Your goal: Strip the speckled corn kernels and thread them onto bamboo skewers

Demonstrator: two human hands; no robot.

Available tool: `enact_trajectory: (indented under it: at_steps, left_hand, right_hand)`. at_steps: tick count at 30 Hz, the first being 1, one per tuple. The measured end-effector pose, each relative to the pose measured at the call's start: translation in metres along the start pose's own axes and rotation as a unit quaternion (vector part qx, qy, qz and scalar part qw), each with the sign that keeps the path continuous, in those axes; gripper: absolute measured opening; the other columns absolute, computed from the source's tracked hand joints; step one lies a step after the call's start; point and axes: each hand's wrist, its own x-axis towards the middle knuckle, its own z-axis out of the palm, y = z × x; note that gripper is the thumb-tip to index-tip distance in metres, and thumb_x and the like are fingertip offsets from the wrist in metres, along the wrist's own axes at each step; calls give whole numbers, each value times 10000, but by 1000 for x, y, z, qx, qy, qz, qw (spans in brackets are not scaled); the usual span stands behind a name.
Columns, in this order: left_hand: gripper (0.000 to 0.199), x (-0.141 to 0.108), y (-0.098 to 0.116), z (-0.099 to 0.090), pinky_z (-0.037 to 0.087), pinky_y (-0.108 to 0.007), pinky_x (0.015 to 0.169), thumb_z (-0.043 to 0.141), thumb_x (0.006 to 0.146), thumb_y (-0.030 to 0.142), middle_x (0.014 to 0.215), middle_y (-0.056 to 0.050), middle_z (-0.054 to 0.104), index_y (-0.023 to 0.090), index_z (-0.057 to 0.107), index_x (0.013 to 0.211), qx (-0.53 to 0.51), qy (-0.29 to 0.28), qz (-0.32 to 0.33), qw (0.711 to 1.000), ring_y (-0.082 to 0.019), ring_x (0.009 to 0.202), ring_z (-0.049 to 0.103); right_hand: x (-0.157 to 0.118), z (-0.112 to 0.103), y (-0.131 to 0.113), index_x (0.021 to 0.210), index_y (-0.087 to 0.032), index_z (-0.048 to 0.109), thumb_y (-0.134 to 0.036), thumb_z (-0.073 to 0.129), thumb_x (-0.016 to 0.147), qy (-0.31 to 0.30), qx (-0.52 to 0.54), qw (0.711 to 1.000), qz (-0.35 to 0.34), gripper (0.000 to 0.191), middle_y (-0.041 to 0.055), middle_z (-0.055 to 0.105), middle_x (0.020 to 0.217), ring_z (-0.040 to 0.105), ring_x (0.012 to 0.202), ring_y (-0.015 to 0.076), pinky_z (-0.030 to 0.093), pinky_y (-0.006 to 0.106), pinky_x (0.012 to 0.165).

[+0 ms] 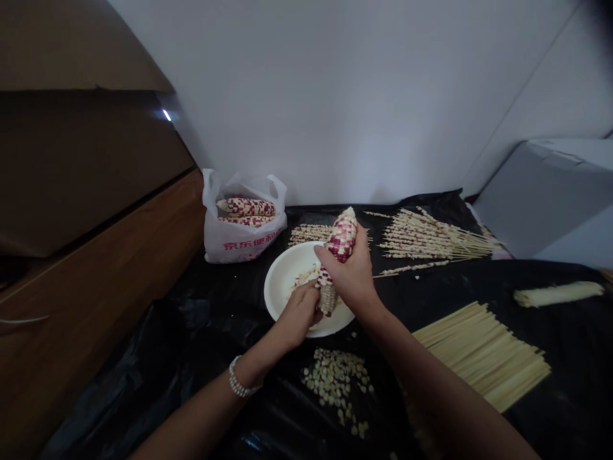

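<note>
A corn cob with white and purple kernels is tilted over a white bowl, its bare lower end stripped of kernels. My right hand is wrapped round the middle of the cob, thumb across its front. Lower down, my left hand has its fingers curled against the cob's side, beside the stripped part; the fingertips are partly hidden. Loose kernels lie in the bowl beneath. Closer to me, a pile of pale kernels is spread on black plastic sheeting.
At the back left stands a white plastic bag holding corn cobs. Sticks threaded with kernels lie behind and right of the bowl. Bare sticks and a pale rolled bundle are on the right. A white wall rises behind.
</note>
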Motion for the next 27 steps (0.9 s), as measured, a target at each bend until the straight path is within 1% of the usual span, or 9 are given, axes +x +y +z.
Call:
enact_trajectory:
  at_steps: [2,3,6,9,15,18,22,24,27]
  left_hand:
    - [181,1,1,0,321,-255,529,574,764,287,700,-11,520,190,469,652,-26,-26,5,999,-120,604,388]
    - [175,1,2,0,283,-249,483,533,808,331,686,-4,507,185,499,715,-47,-42,-4,998,-106,550,354]
    - [349,-1,8,3,153,-245,416,391,912,478,648,11,485,167,535,845,-134,-85,-55,986,-67,442,244]
    - [440,-2,14,5,112,-244,409,440,894,574,638,2,513,150,542,828,-175,-89,-90,976,-42,412,239]
    - [355,-3,17,6,111,-233,407,504,880,511,631,13,514,161,530,828,-190,-85,-98,973,-39,414,246]
    - [299,-4,13,5,208,-227,426,438,895,442,665,-6,531,170,529,810,-131,-62,-74,987,-78,479,347]
    - [83,-5,-1,1,421,-292,652,582,741,224,813,-40,596,174,550,799,47,-56,49,996,-162,737,503]
    - [60,-6,-8,-1,432,-327,723,519,746,167,858,-48,592,176,546,799,93,-56,81,991,-171,777,496]
    - [138,-8,-14,-3,429,-351,748,460,730,120,868,-52,594,177,548,820,168,-65,120,976,-177,776,489]
  right_hand:
    - [2,-2,1,1284,-176,469,-360,719,651,1,5,1000,-6,705,165,617,1210,592,1081,338,431,515,967]
    - [3,-3,1,1272,-186,476,-363,717,660,0,9,1000,-7,681,159,618,1207,594,1074,335,433,518,963]
    - [4,-4,1,1264,-186,482,-369,709,679,-2,19,1000,-2,654,157,617,1210,598,1068,329,441,513,955]
    - [3,-3,1,1311,-155,457,-368,713,666,-2,11,1000,-2,726,175,598,1244,576,1115,342,427,516,980]
    - [2,-2,0,1313,-147,463,-374,694,675,3,9,1000,0,715,190,589,1266,572,1137,348,427,516,992]
    - [-1,0,-1,1351,-143,435,-369,702,669,1,-9,1000,-9,766,197,587,1285,570,1149,356,432,523,986]
    - [-6,3,-1,1410,-132,373,-322,702,675,-3,-29,998,-56,828,206,551,1354,541,1211,351,422,502,1012]
    - [-9,3,-1,1425,-159,357,-293,698,679,-9,-31,996,-78,831,193,537,1380,532,1229,349,414,500,1024]
    - [-10,4,-1,1430,-201,348,-270,688,684,-14,-31,996,-86,823,177,536,1385,530,1232,353,402,521,1029]
